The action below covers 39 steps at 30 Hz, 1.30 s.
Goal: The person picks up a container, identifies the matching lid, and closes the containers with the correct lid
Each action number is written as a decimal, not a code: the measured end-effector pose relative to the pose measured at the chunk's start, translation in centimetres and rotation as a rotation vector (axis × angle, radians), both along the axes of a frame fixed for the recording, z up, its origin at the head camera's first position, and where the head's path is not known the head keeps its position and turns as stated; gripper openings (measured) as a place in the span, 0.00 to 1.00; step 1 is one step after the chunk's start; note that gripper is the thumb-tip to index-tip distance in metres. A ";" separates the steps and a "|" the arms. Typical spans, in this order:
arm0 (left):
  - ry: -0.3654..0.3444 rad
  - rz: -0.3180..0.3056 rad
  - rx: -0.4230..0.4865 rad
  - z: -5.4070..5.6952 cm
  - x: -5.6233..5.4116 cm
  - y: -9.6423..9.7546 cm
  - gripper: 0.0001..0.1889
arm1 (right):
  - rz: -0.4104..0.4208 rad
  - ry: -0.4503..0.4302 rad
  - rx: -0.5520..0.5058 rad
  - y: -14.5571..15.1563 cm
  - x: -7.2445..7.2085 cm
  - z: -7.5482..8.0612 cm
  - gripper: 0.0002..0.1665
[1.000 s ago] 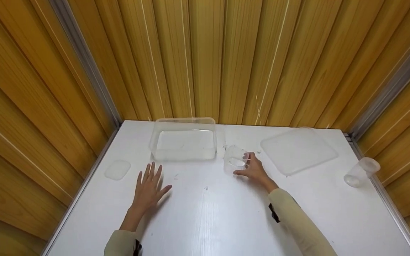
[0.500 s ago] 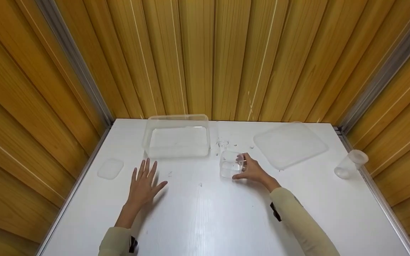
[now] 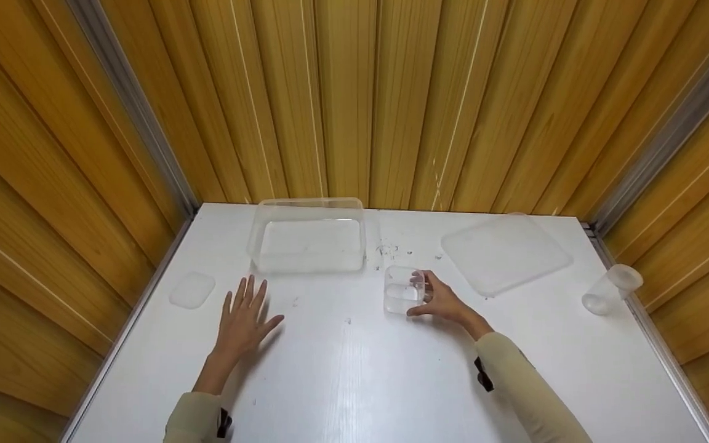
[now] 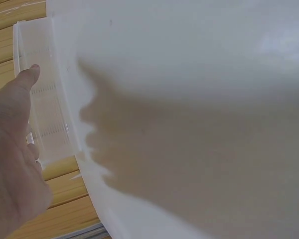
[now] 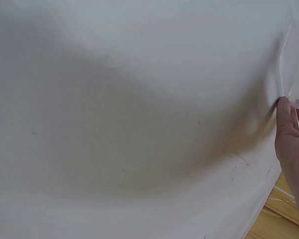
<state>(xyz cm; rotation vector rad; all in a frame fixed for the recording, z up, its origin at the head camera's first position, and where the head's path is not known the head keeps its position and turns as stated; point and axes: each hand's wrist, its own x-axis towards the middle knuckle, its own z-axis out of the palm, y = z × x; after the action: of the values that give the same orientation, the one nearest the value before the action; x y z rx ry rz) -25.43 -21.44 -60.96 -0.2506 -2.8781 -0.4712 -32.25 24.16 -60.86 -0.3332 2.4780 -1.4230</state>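
Observation:
My right hand (image 3: 444, 301) grips a small clear plastic container (image 3: 395, 306) by its right side, thumb at the near side and fingers at the far side. The container's open top faces up, close over the white table. In the right wrist view, the fingers lie against the container wall (image 5: 289, 59) at the right edge. My left hand (image 3: 241, 329) is spread flat over the table, fingers straight and holding nothing, its shadow beside it. It is nearest a large clear plastic box (image 3: 308, 263) and a small translucent lid (image 3: 192, 290).
A large translucent lid (image 3: 505, 255) lies flat at the back right. Near the right edge a clear cylindrical cup (image 3: 610, 290) stands. Dark specks mark the white table (image 3: 354, 381) behind the small container. Wood-patterned walls (image 3: 342, 104) enclose the back and sides.
My right hand has brought the small container slightly nearer along the table, uncovering dark specks behind it. The left hand stays spread in about the same place. The head view has shifted a little.

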 end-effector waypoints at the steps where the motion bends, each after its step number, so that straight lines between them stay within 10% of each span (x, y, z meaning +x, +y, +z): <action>1: 0.001 0.000 -0.001 0.1 -0.1 0.0 0.46 | 0.005 -0.001 -0.013 0.2 0.0 -0.1 0.57; 11: 0.020 0.020 0.041 1.0 -3.2 -1.1 0.46 | -0.002 -0.029 -0.188 2.7 1.1 -0.9 0.59; 17: -0.024 0.133 0.140 0.4 -5.0 -4.3 0.46 | 0.010 -0.014 -0.226 2.9 1.6 -1.5 0.59; 25: -0.248 0.370 0.287 -0.5 -4.2 -9.9 0.45 | 0.038 0.000 -0.240 1.8 1.8 -2.5 0.58; 39: -0.315 0.451 0.468 -0.5 -3.8 -12.3 0.52 | 0.033 -0.007 -0.242 0.7 1.6 -2.5 0.58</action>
<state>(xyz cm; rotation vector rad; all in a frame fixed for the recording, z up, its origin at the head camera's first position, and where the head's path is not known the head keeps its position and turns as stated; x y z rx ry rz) -29.27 -33.75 -61.46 0.5804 -2.8608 -1.1381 -30.68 24.83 -63.31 -0.4132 2.2862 -1.7096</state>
